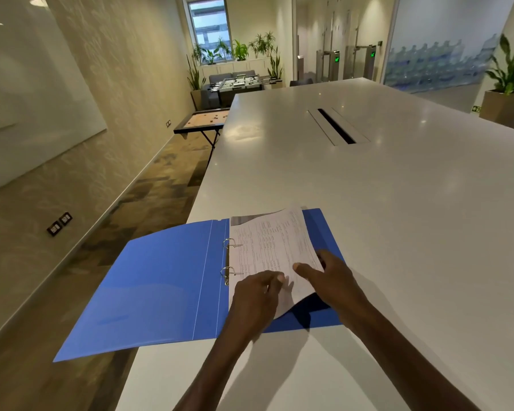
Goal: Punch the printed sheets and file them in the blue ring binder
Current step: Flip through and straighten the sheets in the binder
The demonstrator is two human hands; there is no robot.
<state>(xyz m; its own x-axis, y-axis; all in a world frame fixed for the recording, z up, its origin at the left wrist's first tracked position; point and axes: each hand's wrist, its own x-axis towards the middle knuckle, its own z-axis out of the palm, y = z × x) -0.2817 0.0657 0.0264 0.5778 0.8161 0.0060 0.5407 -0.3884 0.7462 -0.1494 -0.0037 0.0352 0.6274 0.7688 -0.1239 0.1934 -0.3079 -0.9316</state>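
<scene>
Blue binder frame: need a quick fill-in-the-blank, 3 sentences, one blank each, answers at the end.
1. The blue ring binder lies ____ on the white table, its left cover hanging past the table edge.
2. The printed sheets sit on the ____ side of the metal rings.
3. The right hand lifts the sheets' ____ edge while the left hand presses on them.

Answers: open; right; right

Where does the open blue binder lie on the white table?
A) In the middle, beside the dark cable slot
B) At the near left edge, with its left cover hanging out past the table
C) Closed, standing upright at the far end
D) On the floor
B: the blue binder lies open at the white table's near left edge, its left cover jutting out over the floor.
</scene>
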